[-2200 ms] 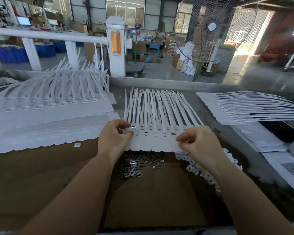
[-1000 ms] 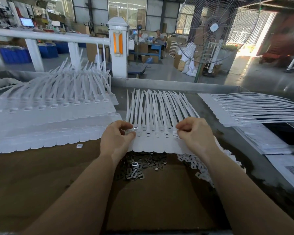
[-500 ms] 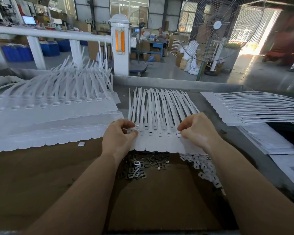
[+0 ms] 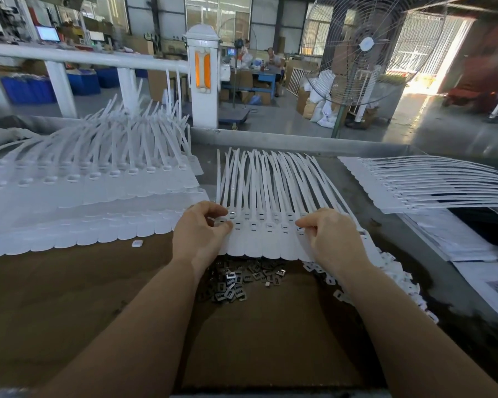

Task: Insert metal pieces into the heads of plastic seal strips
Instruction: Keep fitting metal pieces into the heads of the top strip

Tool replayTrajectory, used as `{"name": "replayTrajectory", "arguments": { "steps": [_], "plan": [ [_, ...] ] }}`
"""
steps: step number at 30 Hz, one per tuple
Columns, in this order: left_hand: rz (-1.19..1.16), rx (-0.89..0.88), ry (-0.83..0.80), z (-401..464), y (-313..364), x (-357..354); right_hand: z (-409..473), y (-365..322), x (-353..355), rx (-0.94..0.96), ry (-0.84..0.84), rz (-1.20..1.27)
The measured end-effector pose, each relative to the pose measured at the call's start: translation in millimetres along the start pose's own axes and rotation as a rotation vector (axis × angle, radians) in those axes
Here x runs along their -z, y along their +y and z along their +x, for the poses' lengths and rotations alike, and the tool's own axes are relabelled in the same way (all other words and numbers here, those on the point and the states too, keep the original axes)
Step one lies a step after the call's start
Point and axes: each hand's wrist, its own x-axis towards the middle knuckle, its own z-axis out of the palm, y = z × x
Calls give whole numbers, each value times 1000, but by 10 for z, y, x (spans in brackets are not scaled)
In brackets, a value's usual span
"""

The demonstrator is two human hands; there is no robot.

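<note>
A fan of white seal strips [image 4: 266, 216] lies mid-table, heads toward the near edge and tails running away to the far side, so each strip's long axis points near-to-far with a slight splay. The heads form a row running left to right, their rounded flags lined up along the near side, and each head shows a small slot. The left hand [image 4: 200, 229] sits at the left end of the row, thumb and forefinger curled in a pinch at a slot where a metal piece [image 4: 231, 215] glints; whether the fingers hold that piece or only press it home cannot be told. The right hand [image 4: 331, 235] sits at the right end, fingers curled and pinching at a head; what lies under the fingertips is hidden. The unfilled slots lie between the two hands, so either hand reaches the next head by moving inward along the row. The supply, a heap of metal pieces [image 4: 236, 282], lies just near of the flags, between the forearms and nearer the left hand, which judging by position would fetch from it. A scatter of small white caps [image 4: 385, 271] lies near-right of the fan. Other stacks of strips [image 4: 92, 191] lie to the left, and more to the far right.
</note>
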Motion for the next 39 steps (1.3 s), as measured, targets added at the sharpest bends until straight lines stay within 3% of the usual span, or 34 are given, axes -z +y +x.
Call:
{"name": "replayTrajectory", "arguments": {
  "steps": [6,11,33,39],
  "plan": [
    [-4,-10,1,8,0,-4,14,32,2,-31,49,32],
    [-12,-3,1,7,-1,-8,5,63,-99,26,-29,-89],
    [-3,5,1,25,-10,-21,-109,100,-157,32,117,-27],
    [-4,2,10,28,-14,-33,-105,87,-93,44,49,-42]
  ]
}}
